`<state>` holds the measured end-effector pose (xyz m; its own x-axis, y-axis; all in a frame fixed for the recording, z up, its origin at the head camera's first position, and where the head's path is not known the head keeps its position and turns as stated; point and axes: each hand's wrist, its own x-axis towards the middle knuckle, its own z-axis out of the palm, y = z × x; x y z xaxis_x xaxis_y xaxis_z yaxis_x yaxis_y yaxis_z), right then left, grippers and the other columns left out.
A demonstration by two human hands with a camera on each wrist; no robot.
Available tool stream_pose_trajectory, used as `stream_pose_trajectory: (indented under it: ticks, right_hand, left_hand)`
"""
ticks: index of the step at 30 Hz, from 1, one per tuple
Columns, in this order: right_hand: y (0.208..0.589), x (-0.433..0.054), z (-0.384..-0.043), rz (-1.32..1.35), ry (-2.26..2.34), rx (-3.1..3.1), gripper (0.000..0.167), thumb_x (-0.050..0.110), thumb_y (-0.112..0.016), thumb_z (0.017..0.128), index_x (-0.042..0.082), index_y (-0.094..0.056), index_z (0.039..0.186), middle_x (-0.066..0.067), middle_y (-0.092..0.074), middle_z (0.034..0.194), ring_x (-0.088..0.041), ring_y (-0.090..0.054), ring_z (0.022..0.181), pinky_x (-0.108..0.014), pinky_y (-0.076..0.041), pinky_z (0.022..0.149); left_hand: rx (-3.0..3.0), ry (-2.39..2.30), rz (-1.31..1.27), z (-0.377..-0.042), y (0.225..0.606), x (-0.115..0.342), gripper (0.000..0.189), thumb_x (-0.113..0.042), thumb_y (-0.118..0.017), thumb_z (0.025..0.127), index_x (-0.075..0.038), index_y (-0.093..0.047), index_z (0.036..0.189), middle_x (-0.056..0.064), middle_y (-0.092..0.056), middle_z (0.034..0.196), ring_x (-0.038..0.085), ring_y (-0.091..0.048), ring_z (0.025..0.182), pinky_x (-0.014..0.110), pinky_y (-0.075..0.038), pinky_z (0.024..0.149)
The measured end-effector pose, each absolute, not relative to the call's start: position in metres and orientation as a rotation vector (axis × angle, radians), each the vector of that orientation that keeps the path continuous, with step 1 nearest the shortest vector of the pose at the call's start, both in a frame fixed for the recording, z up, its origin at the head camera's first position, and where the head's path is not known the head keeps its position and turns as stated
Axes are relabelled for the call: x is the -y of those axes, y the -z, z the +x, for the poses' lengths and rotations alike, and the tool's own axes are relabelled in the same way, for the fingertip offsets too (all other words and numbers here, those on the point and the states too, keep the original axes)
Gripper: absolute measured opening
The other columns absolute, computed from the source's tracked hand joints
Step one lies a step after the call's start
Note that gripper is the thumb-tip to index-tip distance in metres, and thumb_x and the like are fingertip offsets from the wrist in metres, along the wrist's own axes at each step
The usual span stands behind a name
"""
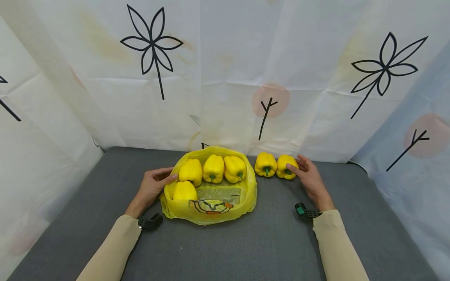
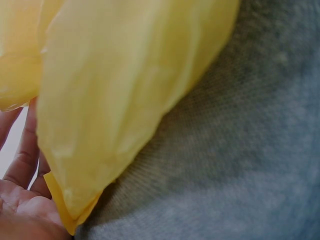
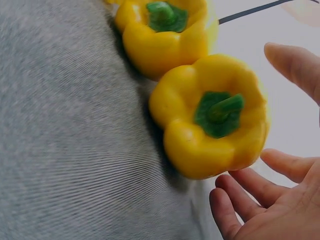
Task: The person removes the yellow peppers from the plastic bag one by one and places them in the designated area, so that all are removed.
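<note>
A yellow plastic bag stands with its mouth spread, a printed picture on its front. Several yellow bell peppers lie inside, three along the back and another at front left. My left hand holds the bag's left rim, thumb over the edge and fingers outside; the left wrist view shows those fingers partly behind the plastic. To the right of the bag, two more bell peppers sit side by side. My right hand is at the outer pepper, thumb and fingers spread around its right side.
The inner of the two loose peppers stands close to the bag's right wall. A dark grey table runs back to a white patterned curtain. Black bands are on both wrists.
</note>
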<state>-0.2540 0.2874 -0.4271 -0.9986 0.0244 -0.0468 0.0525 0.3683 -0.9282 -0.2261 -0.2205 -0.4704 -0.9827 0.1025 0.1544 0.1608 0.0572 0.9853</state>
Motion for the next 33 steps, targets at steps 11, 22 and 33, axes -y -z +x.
stream_pose_trajectory:
  ticks: [11, 22, 33]
  right_hand:
    - [0.409, -0.286, -0.245, -0.008, 1.738, -2.657, 0.091, 0.037, -0.067, 0.099, 0.005, -0.011, 0.163, -0.023, -0.022, 0.164, -0.043, -0.023, 0.148, -0.063, -0.026, 0.116]
    - [0.386, -0.277, -0.236, -0.119, 1.768, -2.695, 0.086, 0.034, -0.068, 0.099, 0.007, -0.016, 0.163, -0.020, -0.025, 0.163, -0.044, -0.023, 0.148, -0.067, -0.027, 0.113]
    - [0.368, -0.267, -0.228, -0.214, 1.833, -2.714, 0.080, 0.031, -0.070, 0.099, 0.003, -0.027, 0.159, -0.019, -0.036, 0.158, -0.041, -0.032, 0.143, -0.063, -0.028, 0.113]
  left_hand:
    - [2.219, 2.135, -0.300, -0.224, 0.470, 0.220, 0.043, -0.009, -0.070, 0.097, 0.015, -0.059, 0.132, -0.006, -0.072, 0.108, 0.011, -0.067, 0.097, 0.023, -0.057, 0.083]
    - [2.219, 2.137, -0.281, -0.224, 0.468, 0.220, 0.043, -0.008, -0.070, 0.097, 0.015, -0.059, 0.132, -0.007, -0.072, 0.108, 0.010, -0.067, 0.098, 0.023, -0.057, 0.083]
    - [2.226, 2.126, -0.285, -0.225, 0.469, 0.220, 0.044, -0.009, -0.070, 0.097, 0.015, -0.059, 0.132, -0.007, -0.072, 0.108, 0.010, -0.067, 0.097, 0.023, -0.057, 0.083]
